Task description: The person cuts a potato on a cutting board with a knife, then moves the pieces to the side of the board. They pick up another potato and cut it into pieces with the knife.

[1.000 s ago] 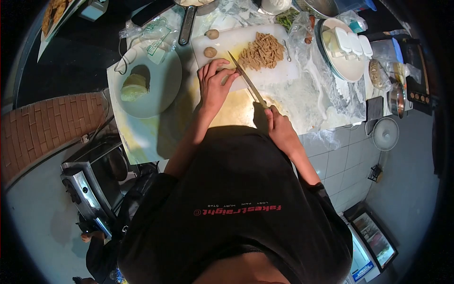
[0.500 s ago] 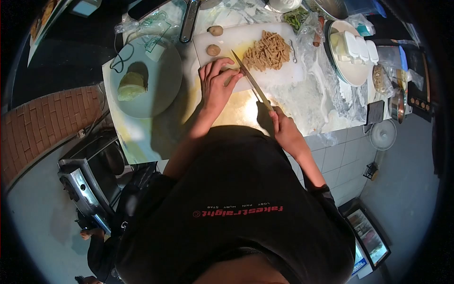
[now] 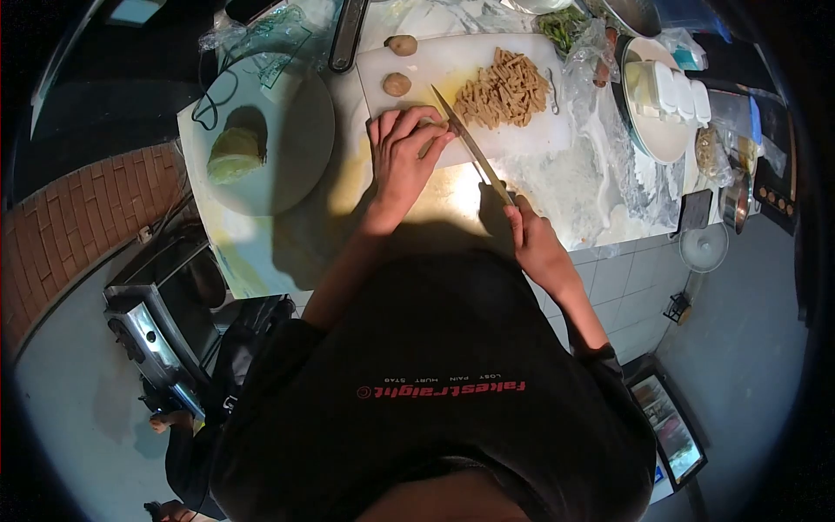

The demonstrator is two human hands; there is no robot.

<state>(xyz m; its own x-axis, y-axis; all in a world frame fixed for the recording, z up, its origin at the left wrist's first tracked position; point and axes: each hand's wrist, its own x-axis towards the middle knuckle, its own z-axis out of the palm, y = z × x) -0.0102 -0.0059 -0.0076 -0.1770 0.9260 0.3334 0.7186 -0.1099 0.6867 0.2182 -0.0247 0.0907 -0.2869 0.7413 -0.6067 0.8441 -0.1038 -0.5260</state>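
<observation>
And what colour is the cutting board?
The cutting board is mostly white, best seen in the head view.

One head-worn camera looks forward and down. It sits above the black cloth shirt with red letters (image 3: pixel 439 348), which is very close and low in view. The flat white plastic-looking cutting board (image 3: pixel 444 59) is farther off, up top.

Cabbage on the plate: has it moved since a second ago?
No. The cabbage lies at the same spot on the plate; both just shift together in the picture.
</observation>
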